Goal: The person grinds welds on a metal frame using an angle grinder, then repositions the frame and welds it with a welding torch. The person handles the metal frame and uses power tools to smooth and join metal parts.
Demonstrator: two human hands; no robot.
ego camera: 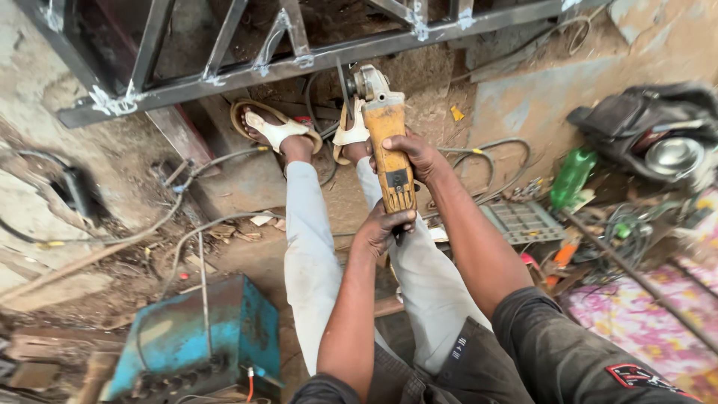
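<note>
I hold a worn yellow angle grinder (389,146) with both hands, its disc end pointing away from me toward a dark welded steel frame (299,63). My left hand (383,227) grips the rear end of its body. My right hand (419,153) wraps the side of the body nearer the head. The thin disc (345,84) sits just below the frame's lower bar, apart from it or barely touching; I cannot tell which. My legs in pale trousers stretch out under the tool, feet in white sandals (275,129).
A blue metal box (198,337) stands at the lower left. Cables (187,224) run over the dirt floor. At right lie a green bottle (572,176), a dark bag with a metal bowl (658,138), a grey grid tray (523,221), a long rod (636,277) and flowered cloth (643,314).
</note>
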